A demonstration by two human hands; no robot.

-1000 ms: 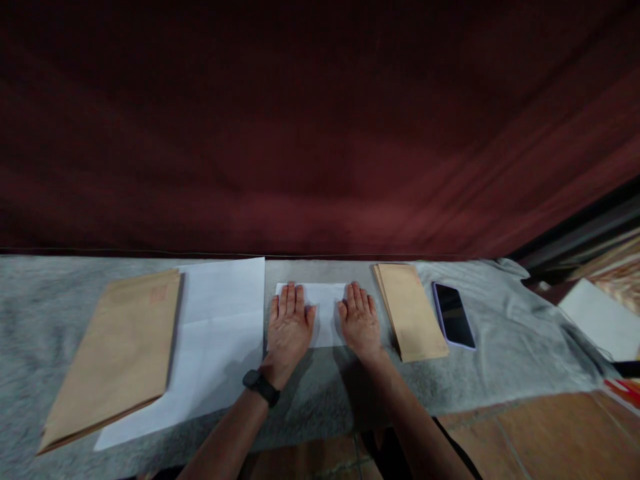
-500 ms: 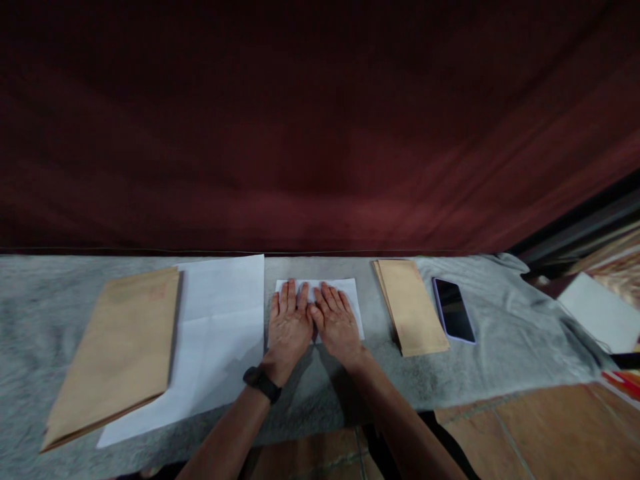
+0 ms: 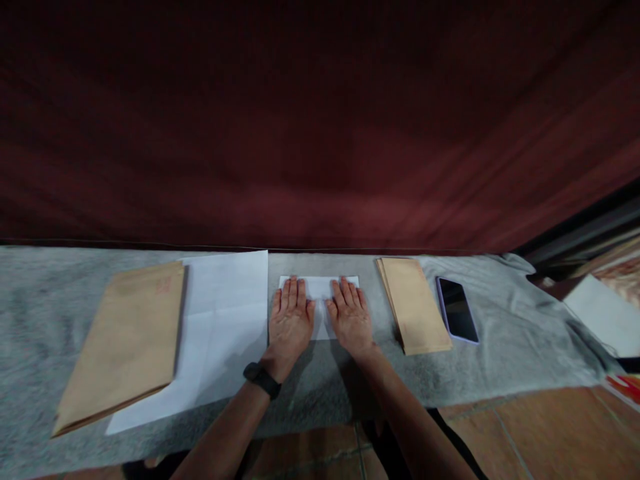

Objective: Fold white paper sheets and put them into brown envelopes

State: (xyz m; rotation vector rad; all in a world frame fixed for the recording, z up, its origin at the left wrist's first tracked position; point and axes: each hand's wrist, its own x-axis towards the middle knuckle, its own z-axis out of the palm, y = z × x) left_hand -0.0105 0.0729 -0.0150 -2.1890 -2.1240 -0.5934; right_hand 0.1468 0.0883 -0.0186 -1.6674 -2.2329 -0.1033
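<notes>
A small folded sheet of white paper [image 3: 321, 308] lies flat on the grey cloth in front of me. My left hand [image 3: 291, 323] rests palm down on its left part, fingers stretched out and the thumb pointing inward. On its right part lies my right hand [image 3: 352, 323], also flat with the fingers extended. A strip of paper shows between the two hands; their palms hide the rest. Left of my left hand, a large white sheet with crease lines [image 3: 227, 327] is spread out, partly under a stack of large brown envelopes [image 3: 127, 333].
Smaller brown envelopes [image 3: 416, 307] are stacked to the right, beside a phone with a purple edge [image 3: 457, 309]. Grey cloth [image 3: 520, 347] covers the surface, and a dark red curtain [image 3: 320, 147] hangs behind it. A white flat object [image 3: 603, 315] sits at the far right.
My hands have slid apart along the folded paper, the right one moving rightward, and a gap has opened between the thumbs. The view has shifted slightly.
</notes>
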